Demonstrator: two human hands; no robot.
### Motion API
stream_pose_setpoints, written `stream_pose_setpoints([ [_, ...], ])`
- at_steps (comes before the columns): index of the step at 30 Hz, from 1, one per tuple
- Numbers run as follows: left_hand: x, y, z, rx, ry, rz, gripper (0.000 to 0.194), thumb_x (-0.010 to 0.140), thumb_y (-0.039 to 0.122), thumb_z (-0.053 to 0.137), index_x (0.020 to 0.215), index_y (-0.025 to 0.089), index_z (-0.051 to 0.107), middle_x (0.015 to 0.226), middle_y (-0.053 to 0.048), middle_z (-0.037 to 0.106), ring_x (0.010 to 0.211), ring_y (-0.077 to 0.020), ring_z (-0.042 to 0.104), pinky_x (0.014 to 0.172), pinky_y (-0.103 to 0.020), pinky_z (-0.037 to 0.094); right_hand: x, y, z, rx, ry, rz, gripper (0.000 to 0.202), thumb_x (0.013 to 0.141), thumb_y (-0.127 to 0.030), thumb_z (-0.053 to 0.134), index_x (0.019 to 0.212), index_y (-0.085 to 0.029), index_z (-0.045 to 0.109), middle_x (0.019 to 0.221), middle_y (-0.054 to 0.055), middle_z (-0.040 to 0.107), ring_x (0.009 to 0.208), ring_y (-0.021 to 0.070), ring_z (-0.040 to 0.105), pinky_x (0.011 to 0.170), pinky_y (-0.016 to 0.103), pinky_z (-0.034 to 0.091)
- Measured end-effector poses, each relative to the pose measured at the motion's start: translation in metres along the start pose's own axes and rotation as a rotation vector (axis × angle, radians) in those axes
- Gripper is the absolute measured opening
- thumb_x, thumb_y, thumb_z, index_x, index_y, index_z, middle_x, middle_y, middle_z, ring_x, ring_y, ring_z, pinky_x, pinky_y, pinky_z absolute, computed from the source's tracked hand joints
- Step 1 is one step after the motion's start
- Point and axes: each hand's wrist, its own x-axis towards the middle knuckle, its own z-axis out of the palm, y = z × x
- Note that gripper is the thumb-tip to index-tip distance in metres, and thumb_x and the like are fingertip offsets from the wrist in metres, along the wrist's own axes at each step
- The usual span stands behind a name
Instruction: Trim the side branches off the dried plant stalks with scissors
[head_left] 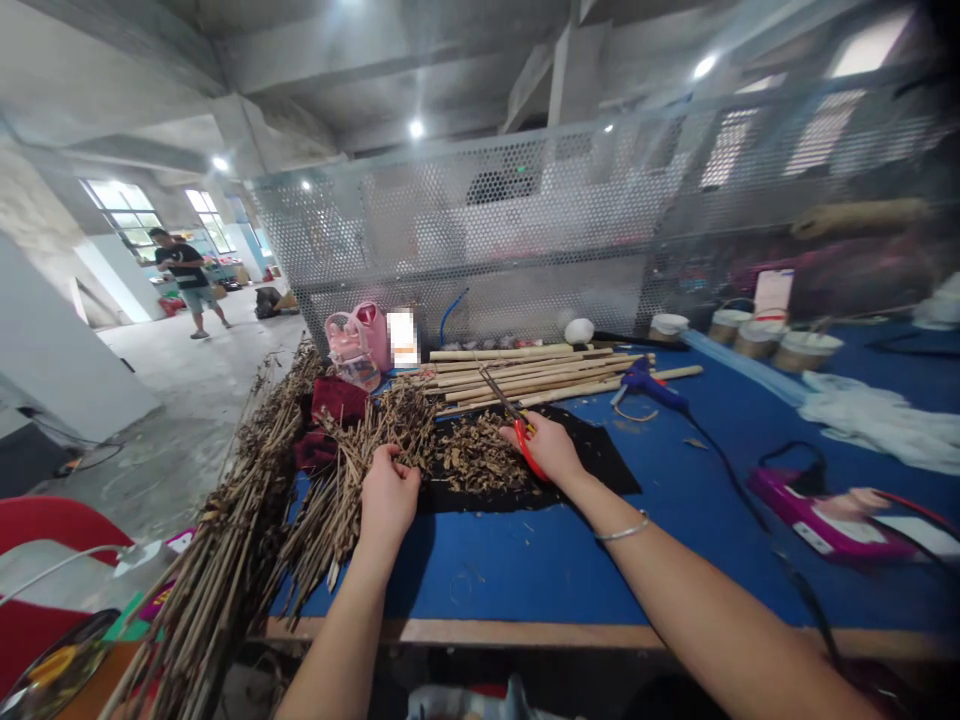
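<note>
My left hand (pixel 388 490) is closed, fingers curled in against the thumb, beside a bundle of dried plant stalks (pixel 334 515). What the fingertips pinch, if anything, is too small to make out. My right hand (pixel 553 452) grips red-handled scissors (pixel 530 452), their dark blades pointing up and to the left, away from me. Below the blades, a heap of crumpled dried leaves and seed heads (pixel 480 455) lies on a black cloth (pixel 611 460). Both hands are above the blue tabletop (pixel 517 570).
More long dried stalks (pixel 232 560) overhang the table's left edge. Pale sticks (pixel 517 378) and a blue glue gun (pixel 645 385) with a trailing cable lie behind the heap. A pink bag (pixel 352 345) and a perforated metal screen (pixel 450 240) stand farther back. A magenta power strip (pixel 825 520) is at right.
</note>
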Motion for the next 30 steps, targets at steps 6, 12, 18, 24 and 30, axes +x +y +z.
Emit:
stream_pose_setpoints([
  [6,-0.004,-0.001,0.0,-0.222,-0.019,0.027,0.034,0.076,0.037,0.046,0.091,0.013,0.064,0.069,-0.004,0.062,0.062,-0.0153,0.057,0.061,-0.027,0.044,-0.002,-0.004,-0.003,-0.003,-0.026,0.002,0.028,0.073,-0.05,0.049,0.073,-0.022,0.053,0.064,0.002,0.061,0.059,0.0157,0.057,0.053,0.022,0.035],
  [12,0.0,0.02,-0.003,0.058,0.199,0.244,0.028,0.079,0.032,0.046,0.081,0.016,0.068,0.094,-0.011,0.062,0.086,-0.0208,0.058,0.082,-0.033,0.043,-0.007,-0.015,-0.006,-0.067,-0.077,-0.02,0.033,0.068,-0.055,0.054,0.073,-0.023,0.052,0.065,0.001,0.061,0.063,0.0169,0.058,0.053,0.022,0.034],
  [18,0.025,0.052,0.014,-0.401,-0.067,0.243,0.03,0.076,0.03,0.052,0.099,0.014,0.062,0.079,-0.007,0.067,0.072,-0.0153,0.061,0.071,-0.027,0.046,-0.014,-0.027,-0.006,0.074,-0.126,-0.131,0.036,0.067,-0.051,0.058,0.085,-0.022,0.049,0.069,-0.001,0.059,0.061,0.0141,0.054,0.056,0.023,0.036],
  [24,0.041,0.067,0.034,-0.706,-0.331,0.083,0.036,0.071,0.043,0.056,0.086,0.01,0.059,0.069,-0.005,0.065,0.045,-0.0061,0.047,0.043,-0.018,0.035,-0.012,-0.025,-0.008,0.303,-0.042,-0.123,0.027,0.074,-0.047,0.052,0.078,-0.02,0.049,0.062,-0.003,0.055,0.054,0.0114,0.048,0.054,0.022,0.037],
  [30,0.02,0.061,0.047,-0.631,-0.491,0.133,0.034,0.073,0.046,0.054,0.079,0.013,0.059,0.047,0.004,0.05,0.037,-0.0051,0.036,0.038,-0.017,0.026,-0.013,-0.033,-0.009,0.607,-0.01,-0.047,0.023,0.076,-0.041,0.051,0.074,-0.018,0.049,0.064,-0.001,0.055,0.056,0.0112,0.048,0.058,0.024,0.041],
])
